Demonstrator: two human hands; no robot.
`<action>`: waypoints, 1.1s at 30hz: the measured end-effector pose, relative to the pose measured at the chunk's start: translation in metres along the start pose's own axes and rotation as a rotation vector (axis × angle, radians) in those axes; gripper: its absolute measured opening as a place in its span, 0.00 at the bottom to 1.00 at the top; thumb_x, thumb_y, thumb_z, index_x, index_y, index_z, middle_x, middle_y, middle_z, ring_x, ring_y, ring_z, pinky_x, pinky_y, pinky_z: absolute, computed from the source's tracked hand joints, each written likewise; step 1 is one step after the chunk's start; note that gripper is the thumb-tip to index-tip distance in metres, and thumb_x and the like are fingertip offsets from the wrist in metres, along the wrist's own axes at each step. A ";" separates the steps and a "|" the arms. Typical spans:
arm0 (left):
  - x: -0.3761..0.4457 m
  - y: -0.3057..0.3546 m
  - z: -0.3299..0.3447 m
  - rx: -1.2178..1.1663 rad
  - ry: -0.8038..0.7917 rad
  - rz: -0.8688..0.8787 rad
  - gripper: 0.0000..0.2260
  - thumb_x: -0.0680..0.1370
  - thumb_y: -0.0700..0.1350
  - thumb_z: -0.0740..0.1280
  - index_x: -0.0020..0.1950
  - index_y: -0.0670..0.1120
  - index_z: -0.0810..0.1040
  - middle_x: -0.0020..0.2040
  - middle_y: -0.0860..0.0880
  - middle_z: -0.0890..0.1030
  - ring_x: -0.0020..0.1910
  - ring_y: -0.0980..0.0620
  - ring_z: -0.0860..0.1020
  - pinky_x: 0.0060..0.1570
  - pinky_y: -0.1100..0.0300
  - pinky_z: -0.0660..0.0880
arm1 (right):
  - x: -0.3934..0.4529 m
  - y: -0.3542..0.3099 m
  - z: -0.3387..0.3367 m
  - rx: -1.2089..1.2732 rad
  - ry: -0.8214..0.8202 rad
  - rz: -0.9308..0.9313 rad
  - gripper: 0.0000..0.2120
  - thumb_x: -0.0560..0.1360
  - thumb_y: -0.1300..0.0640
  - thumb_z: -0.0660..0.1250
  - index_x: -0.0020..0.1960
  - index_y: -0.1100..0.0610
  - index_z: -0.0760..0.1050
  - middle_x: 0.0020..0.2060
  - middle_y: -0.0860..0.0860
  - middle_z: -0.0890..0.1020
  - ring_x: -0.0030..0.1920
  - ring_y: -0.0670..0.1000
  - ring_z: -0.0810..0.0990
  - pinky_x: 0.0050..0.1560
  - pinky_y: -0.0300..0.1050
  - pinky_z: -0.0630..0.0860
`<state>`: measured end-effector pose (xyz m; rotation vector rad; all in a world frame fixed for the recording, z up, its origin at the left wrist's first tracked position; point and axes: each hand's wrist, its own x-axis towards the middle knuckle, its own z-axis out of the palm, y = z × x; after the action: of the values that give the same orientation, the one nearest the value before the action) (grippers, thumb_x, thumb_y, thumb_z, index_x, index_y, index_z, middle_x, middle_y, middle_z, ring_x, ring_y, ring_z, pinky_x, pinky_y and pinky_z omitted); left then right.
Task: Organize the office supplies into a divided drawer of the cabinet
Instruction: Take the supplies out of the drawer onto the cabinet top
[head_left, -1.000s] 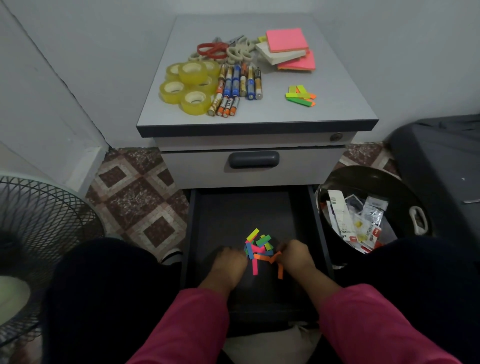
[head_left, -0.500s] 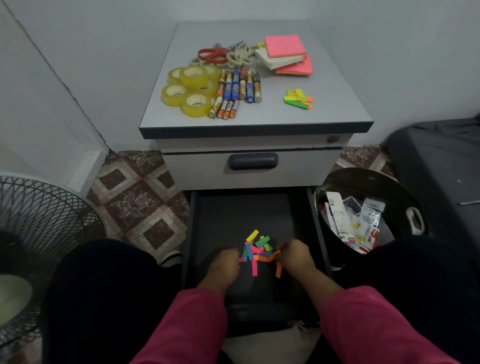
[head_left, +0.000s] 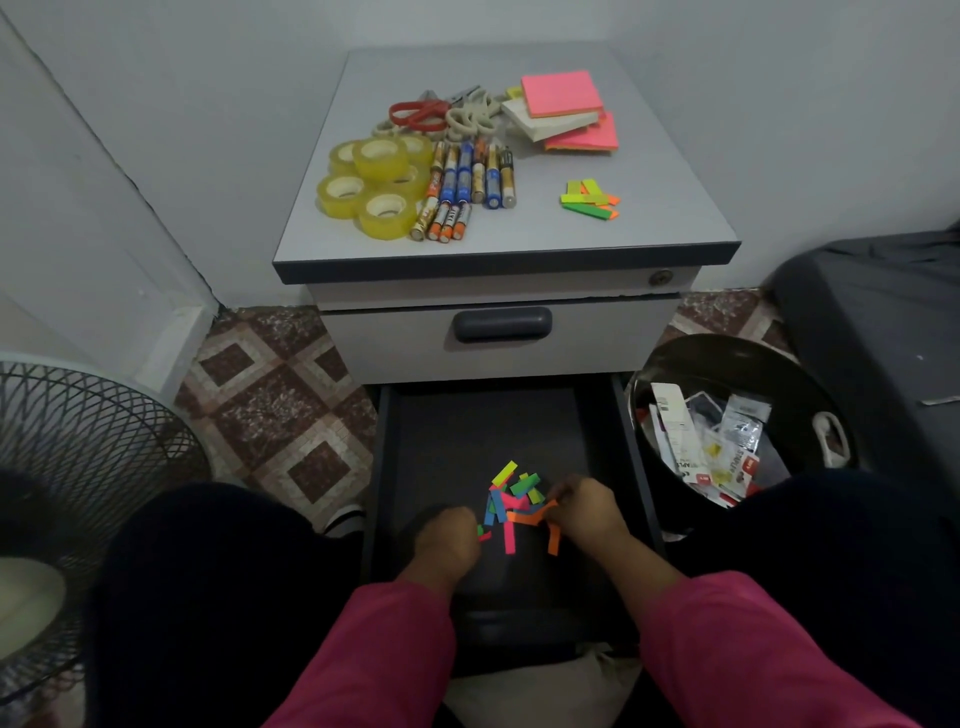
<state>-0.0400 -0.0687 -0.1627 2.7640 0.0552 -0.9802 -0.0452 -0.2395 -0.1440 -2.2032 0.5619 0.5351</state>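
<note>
Two hands work low in the open bottom drawer. Our left hand sits curled at the left edge of the loose coloured strips; whether it pinches any we cannot tell. Our right hand has fingertips on an orange strip at the pile's right edge, apparently pinching it.

Strips judged near weightless, limp paper, prone to slide, curl and cling. Best taken by sweeping them together from both sides, then pinching the stack across its short edges.

Drawer walls stand close either side of our wrists; bare dark floor lies beyond the pile toward the cabinet. No dividers visible in this dim drawer. Closed upper drawer overhangs the back, so lifts must come toward us.

Farther, on the cabinet top: a second small strip bundle, batteries, tape rolls, scissors, sticky note pads. Open room lies along its front edge and right side.
</note>
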 end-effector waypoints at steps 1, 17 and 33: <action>-0.001 0.000 -0.002 -0.049 0.000 -0.013 0.11 0.78 0.45 0.66 0.59 0.45 0.77 0.56 0.46 0.78 0.55 0.49 0.77 0.52 0.57 0.73 | 0.000 -0.001 -0.001 0.016 -0.004 -0.004 0.09 0.74 0.62 0.70 0.45 0.50 0.72 0.46 0.49 0.77 0.45 0.46 0.79 0.42 0.39 0.77; -0.046 0.057 -0.118 -0.948 0.534 0.393 0.04 0.76 0.42 0.69 0.48 0.44 0.84 0.38 0.53 0.81 0.40 0.56 0.79 0.45 0.59 0.74 | -0.039 -0.082 -0.065 0.648 0.412 -0.359 0.09 0.73 0.64 0.70 0.40 0.51 0.76 0.34 0.51 0.81 0.36 0.48 0.81 0.38 0.37 0.78; -0.051 0.158 -0.272 -0.570 0.897 0.505 0.09 0.81 0.39 0.59 0.57 0.40 0.77 0.50 0.43 0.80 0.49 0.46 0.77 0.43 0.54 0.71 | -0.016 -0.204 -0.198 0.588 0.725 -0.634 0.05 0.76 0.64 0.65 0.50 0.58 0.77 0.40 0.48 0.76 0.35 0.40 0.74 0.34 0.27 0.72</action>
<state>0.1056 -0.1649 0.1041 2.2582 -0.1877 0.3771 0.0922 -0.2677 0.1040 -1.7975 0.2817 -0.7061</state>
